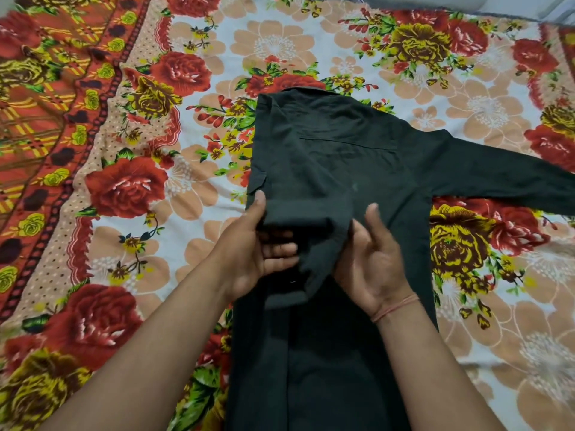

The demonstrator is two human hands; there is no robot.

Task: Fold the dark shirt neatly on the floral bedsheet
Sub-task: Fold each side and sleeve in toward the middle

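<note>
Floral bedsheet (pixel 186 194) spread beneath dark shirt (pixel 336 169)

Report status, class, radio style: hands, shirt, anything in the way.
Left hand pinches folded sleeve; right hand palm up, fingers under it. Dark shirt half folded, other sleeve spread out on bedsheet. Nothing blocking.

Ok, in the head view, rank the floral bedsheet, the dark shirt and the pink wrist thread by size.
Largest: the red-and-yellow floral bedsheet.
Then: the dark long-sleeved shirt.
Smallest: the thin pink thread on the right wrist.
</note>
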